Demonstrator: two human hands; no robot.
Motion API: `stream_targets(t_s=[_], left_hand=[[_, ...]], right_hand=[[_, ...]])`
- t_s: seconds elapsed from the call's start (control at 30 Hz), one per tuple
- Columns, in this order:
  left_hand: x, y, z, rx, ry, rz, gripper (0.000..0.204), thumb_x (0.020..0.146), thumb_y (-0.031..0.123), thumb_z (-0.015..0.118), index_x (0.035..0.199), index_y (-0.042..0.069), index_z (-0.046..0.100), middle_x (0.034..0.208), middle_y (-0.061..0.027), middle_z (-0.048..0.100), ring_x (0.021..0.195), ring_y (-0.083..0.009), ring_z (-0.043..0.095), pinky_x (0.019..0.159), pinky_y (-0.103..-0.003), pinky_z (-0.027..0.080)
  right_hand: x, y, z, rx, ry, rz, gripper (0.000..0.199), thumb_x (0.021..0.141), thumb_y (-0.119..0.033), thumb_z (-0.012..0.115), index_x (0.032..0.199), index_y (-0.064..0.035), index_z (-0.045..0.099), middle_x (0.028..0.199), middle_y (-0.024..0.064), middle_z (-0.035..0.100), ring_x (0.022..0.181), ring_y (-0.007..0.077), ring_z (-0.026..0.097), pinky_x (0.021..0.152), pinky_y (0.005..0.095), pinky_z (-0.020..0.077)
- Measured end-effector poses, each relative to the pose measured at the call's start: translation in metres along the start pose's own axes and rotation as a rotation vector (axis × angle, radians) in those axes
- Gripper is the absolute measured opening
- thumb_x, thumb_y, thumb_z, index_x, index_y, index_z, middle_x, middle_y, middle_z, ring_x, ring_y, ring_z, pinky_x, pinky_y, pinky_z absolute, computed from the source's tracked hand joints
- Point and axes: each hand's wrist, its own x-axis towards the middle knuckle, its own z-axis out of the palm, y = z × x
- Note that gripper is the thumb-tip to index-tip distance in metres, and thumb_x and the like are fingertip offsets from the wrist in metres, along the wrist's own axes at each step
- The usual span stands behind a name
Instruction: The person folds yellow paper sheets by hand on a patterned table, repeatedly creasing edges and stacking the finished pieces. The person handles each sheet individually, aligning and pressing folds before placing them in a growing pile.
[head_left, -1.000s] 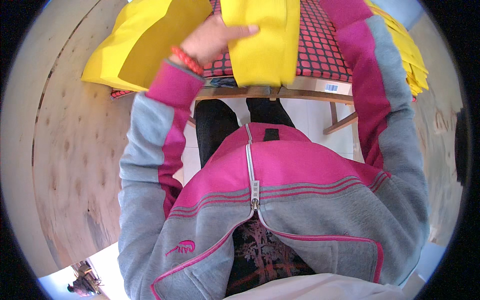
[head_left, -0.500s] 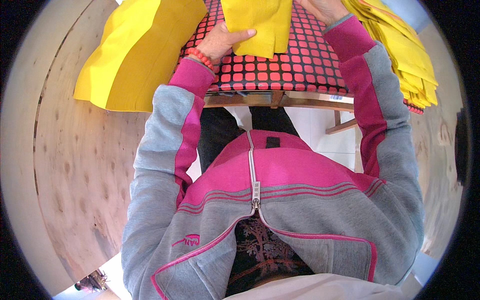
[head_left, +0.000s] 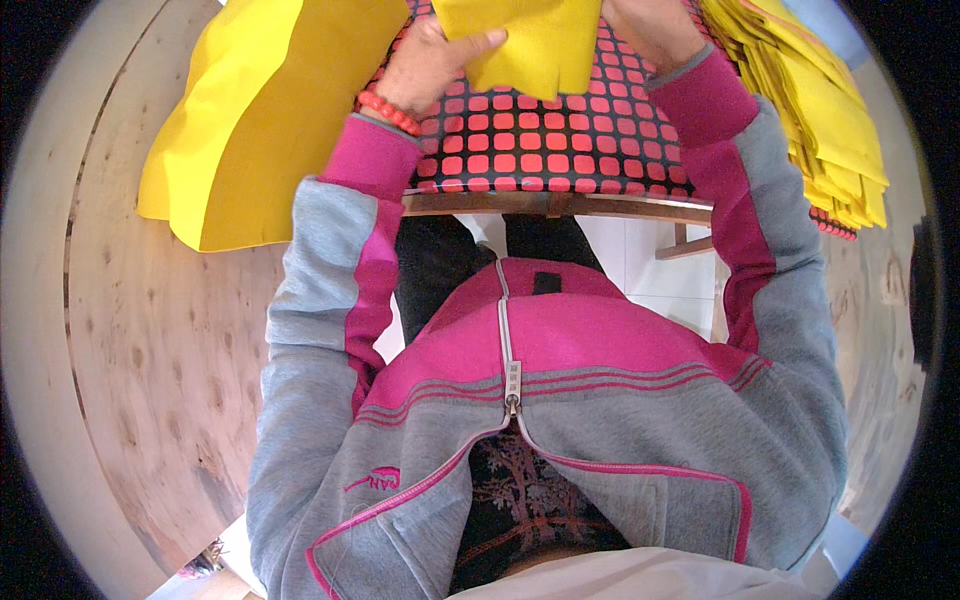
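A piece of yellow cloth (head_left: 530,45) lies at the top middle, over a table with a red-and-black checked cover (head_left: 560,155). On its left edge rests the thumb of my left hand (head_left: 425,65), which pinches the cloth; the other fingers are mostly hidden. By the cloth's right edge is my right hand (head_left: 655,30), its fingers cut off by the top of the view, so their grip does not show. Left of my left hand a large folded yellow cloth (head_left: 260,130) hangs over the table's side.
A stack of folded yellow cloths (head_left: 810,120) lies at the table's right side, beside my right forearm. The table's wooden frame (head_left: 600,207) runs along its near edge, just ahead of my lap. A wooden board (head_left: 170,350) stands at the left.
Both hands and the yellow cloth between them have shifted slightly in the view, the cloth's lower edge moving up. The large cloth at the left sits a little lower.
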Motion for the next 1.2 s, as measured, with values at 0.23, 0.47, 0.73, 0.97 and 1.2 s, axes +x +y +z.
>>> stream_targets(t_s=[0.23,0.47,0.73,0.97,1.2], left_hand=[[-0.002,0.012,0.008,0.039,0.046,-0.083,0.033,0.096,0.020,0.069,0.123,0.002,0.066,0.115,-0.0047,0.072,0.101,-0.0129,0.067,0.090,-0.029,0.053],[-0.021,0.014,0.029,-0.264,-0.020,-0.333,0.038,0.098,0.016,0.065,0.132,0.000,0.060,0.124,-0.0083,0.069,0.106,-0.0174,0.068,0.093,-0.032,0.054],[-0.057,0.016,0.029,-0.246,-0.035,-0.601,0.043,0.099,0.020,0.064,0.134,-0.003,0.055,0.112,-0.0090,0.070,0.091,-0.0136,0.070,0.081,-0.029,0.058],[-0.067,0.032,0.009,0.823,0.222,-0.360,0.037,0.088,0.025,0.073,0.111,-0.003,0.067,0.100,-0.0167,0.073,0.082,-0.0244,0.073,0.071,-0.038,0.058],[-0.029,0.005,0.059,1.206,0.026,0.408,0.051,0.096,0.032,0.063,0.138,0.005,0.055,0.142,-0.0225,0.053,0.131,-0.0387,0.051,0.107,-0.057,0.039]], right_hand=[[-0.003,-0.007,-0.004,-0.005,0.044,0.044,0.038,0.103,-0.009,0.050,0.137,0.0065,0.051,0.130,0.0128,0.063,0.113,0.0201,0.064,0.095,0.0317,0.0533],[-0.029,0.037,-0.022,0.251,0.150,0.296,0.043,0.105,-0.018,0.048,0.141,0.0049,0.050,0.137,0.0170,0.060,0.124,0.0261,0.060,0.104,0.0386,0.0485],[-0.072,0.067,-0.056,0.359,0.165,0.852,0.044,0.104,-0.031,0.056,0.134,0.0003,0.055,0.129,0.0136,0.065,0.115,0.0189,0.065,0.101,0.0332,0.0530],[-0.094,0.044,-0.088,-0.080,0.070,0.887,0.036,0.102,-0.033,0.058,0.124,-0.0047,0.062,0.113,0.0093,0.070,0.099,0.0146,0.069,0.085,0.0301,0.0571],[-0.052,0.054,-0.066,-0.823,-0.031,0.103,0.027,0.098,-0.025,0.064,0.111,-0.0011,0.066,0.094,0.0070,0.071,0.083,0.0135,0.068,0.072,0.0276,0.0542]])
